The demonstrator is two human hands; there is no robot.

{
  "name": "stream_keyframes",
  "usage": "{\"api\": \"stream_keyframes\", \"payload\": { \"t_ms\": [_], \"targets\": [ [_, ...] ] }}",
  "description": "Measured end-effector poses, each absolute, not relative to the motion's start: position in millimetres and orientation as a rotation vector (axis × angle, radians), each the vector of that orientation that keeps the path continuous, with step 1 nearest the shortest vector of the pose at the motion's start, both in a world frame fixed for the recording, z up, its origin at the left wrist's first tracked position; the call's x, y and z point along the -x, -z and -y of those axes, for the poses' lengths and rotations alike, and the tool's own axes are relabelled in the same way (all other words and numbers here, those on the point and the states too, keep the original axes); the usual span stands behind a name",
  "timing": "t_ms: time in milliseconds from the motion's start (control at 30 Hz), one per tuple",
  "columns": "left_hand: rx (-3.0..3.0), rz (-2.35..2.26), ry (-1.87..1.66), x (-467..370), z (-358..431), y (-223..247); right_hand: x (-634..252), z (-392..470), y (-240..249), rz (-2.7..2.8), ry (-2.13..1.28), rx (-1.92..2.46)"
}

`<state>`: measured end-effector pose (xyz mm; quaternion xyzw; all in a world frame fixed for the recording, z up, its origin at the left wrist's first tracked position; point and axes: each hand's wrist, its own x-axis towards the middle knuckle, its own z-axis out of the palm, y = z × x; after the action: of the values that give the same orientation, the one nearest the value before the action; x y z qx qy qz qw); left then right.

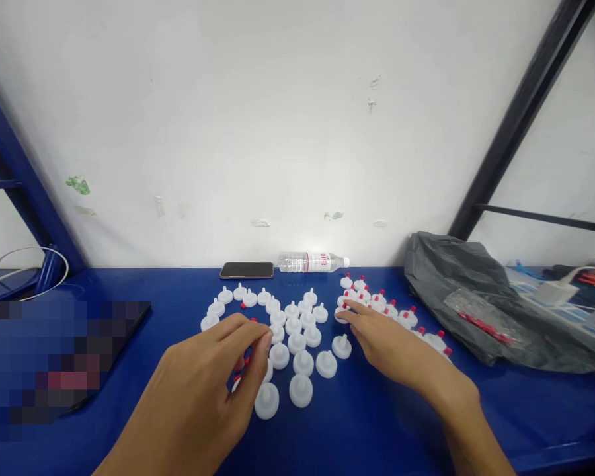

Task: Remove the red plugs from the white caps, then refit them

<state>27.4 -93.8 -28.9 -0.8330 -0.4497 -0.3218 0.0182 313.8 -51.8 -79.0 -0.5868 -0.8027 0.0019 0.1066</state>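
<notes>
My left hand [213, 383] hovers over the left part of the white nozzle caps, thumb and index fingertips pinched together; anything between them is too small to make out. Beneath and around it lie several small red tips [244, 306], partly hidden by the fingers. White caps without red tips, such as this cap [301, 390], stand nozzle up in the middle. My right hand [377, 334] reaches to the group of red-tipped caps [407, 317] on the right, its fingers at a white cap [342, 314] on the near left side of that group. Its fingertips partly cover that cap.
A phone [246, 270] and a clear bottle [312, 262] lie along the wall. On the right are a grey plastic bag [456, 277], a packet of red pieces [486, 324] and a power strip [560, 311]. A dark, pixelated object [129, 337] lies left.
</notes>
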Motion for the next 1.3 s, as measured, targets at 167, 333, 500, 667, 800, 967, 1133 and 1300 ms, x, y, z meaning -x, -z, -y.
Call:
{"api": "stream_keyframes", "payload": {
  "t_ms": [167,333,500,667,800,967,1133,1300],
  "targets": [
    [2.587,1.392,1.011,-22,92,26,-308,52,66,2.317,-0.011,1.744],
    [2.550,1.394,1.052,-18,89,27,-299,55,48,2.188,0.058,1.789],
    [2.556,1.437,1.076,-23,89,31,-283,65,34,1.994,-0.124,1.492],
    [2.601,1.526,1.048,-27,89,37,-264,79,32,2.006,-0.380,1.254],
    [2.775,1.559,0.963,-28,89,42,-253,89,32,2.120,-0.515,1.062],
    [2.841,1.629,0.989,-34,90,45,-239,97,32,2.205,-0.494,0.888],
    [2.851,1.834,1.330,-45,97,34,-233,97,37,2.128,-0.432,1.029],
    [2.914,1.785,1.493,-51,101,32,-232,94,42,2.159,-0.358,1.038]
  ]
}}
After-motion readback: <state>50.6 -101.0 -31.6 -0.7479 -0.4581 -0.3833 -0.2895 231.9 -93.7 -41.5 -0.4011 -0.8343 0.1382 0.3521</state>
